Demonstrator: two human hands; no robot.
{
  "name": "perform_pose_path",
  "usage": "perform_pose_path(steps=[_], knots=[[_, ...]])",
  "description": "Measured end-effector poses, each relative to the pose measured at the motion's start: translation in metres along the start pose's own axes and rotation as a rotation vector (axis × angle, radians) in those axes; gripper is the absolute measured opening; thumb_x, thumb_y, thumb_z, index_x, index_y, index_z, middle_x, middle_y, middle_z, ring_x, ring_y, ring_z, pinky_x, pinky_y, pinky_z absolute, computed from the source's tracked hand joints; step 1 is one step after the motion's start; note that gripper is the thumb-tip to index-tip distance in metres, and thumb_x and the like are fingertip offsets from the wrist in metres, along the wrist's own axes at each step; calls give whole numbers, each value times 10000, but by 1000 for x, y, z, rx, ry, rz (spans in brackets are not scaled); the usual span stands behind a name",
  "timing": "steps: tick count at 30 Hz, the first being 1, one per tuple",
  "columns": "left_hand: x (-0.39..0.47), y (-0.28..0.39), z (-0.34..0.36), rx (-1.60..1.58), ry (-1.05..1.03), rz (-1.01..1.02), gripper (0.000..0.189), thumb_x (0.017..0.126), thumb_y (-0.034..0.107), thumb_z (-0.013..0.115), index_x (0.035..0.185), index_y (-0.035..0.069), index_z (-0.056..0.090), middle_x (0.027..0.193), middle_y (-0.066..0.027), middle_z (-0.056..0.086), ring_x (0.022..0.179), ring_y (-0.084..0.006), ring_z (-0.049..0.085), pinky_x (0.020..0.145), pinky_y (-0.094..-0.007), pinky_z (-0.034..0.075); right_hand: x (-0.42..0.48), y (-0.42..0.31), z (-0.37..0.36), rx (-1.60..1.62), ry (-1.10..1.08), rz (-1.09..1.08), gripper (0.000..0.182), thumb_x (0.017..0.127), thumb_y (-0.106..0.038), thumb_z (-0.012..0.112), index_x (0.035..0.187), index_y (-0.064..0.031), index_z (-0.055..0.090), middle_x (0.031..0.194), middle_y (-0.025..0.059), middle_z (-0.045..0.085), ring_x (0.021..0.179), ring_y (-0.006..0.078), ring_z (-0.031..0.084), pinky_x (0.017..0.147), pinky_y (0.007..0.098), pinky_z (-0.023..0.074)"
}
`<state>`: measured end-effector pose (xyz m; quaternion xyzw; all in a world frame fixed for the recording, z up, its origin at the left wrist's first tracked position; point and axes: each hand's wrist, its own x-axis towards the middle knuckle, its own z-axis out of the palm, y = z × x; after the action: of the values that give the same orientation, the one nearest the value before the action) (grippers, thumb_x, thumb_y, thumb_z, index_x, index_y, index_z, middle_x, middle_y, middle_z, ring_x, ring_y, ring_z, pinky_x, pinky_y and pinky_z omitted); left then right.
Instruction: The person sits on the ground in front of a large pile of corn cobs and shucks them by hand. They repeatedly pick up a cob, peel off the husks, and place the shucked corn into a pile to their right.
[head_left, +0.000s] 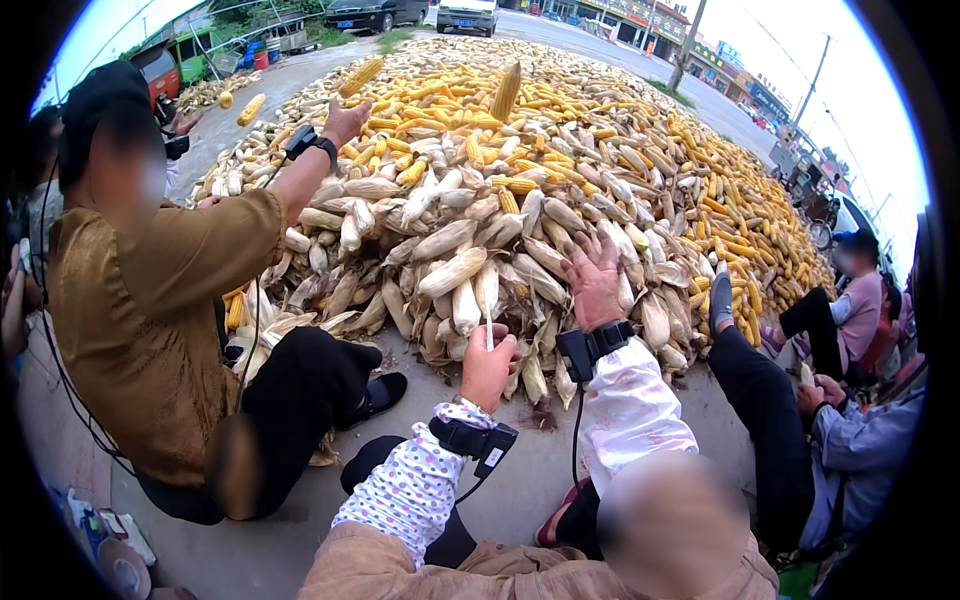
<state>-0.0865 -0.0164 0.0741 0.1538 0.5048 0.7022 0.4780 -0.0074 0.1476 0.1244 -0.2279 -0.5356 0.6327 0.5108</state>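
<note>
A large pile of corn cobs, many in dry pale husks (453, 271) and others bare and yellow (750, 217), rises before me. My left hand (487, 367) is closed around a thin, pale pointed tool (490, 330), its tip upward against the husked cobs at the pile's near edge. My right hand (596, 281) reaches over the husked cobs with fingers spread and nothing in it. A bare yellow cob (506, 93) is in the air above the pile, beyond my right hand. Both wrists carry black strapped devices.
Close on my left sits a person in a brown shirt (165, 277), one arm stretched over the pile, with cobs (251, 109) in the air beyond. At right, other people sit along the pile, one leg (757, 405) extending near it. Parked vehicles (466, 15) stand behind.
</note>
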Motion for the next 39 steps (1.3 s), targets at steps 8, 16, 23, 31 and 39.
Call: perform_pose_path(steps=[8, 16, 23, 31, 39], knots=[[-8, 8, 5, -16, 31, 59, 315, 829, 122, 564, 1098, 39, 421, 921, -44, 530, 699, -128, 570, 545, -239, 447, -136, 117, -64, -329, 126, 737, 490, 813, -125, 552, 1241, -2, 347, 1082, 131, 506, 692, 208, 612, 506, 299, 486], [2, -8, 10, 169, -21, 111, 415, 790, 69, 582, 1145, 29, 372, 909, -54, 509, 666, -98, 519, 526, -246, 443, -208, 181, -139, -424, 190, 1091, 337, 780, -98, 555, 1102, -38, 476, 850, 87, 560, 641, 238, 601, 484, 362, 484], [6, -25, 15, 393, -105, 232, 718, 747, 147, 643, 1318, -36, 248, 1108, -187, 505, 826, -176, 584, 687, -295, 487, -237, 227, -209, -418, 359, 1232, 355, 773, -63, 528, 1111, -90, 424, 849, 119, 523, 638, 299, 592, 445, 401, 458], [13, -13, 8, 944, -109, 466, 547, 899, 354, 460, 1232, -74, 397, 1234, -257, 411, 1127, -363, 423, 971, -362, 324, -243, 257, -244, -543, 530, 1238, 267, 769, -97, 533, 1031, -104, 480, 841, 80, 533, 624, 285, 601, 434, 404, 440], [11, -22, 14, 1106, -141, 376, 494, 802, 180, 583, 1217, -35, 424, 1196, -204, 449, 1102, -335, 452, 939, -364, 363, -201, 268, -252, -1264, 264, 823, 364, 716, -127, 551, 1063, -16, 540, 942, 211, 604, 878, 356, 581, 733, 419, 462]])
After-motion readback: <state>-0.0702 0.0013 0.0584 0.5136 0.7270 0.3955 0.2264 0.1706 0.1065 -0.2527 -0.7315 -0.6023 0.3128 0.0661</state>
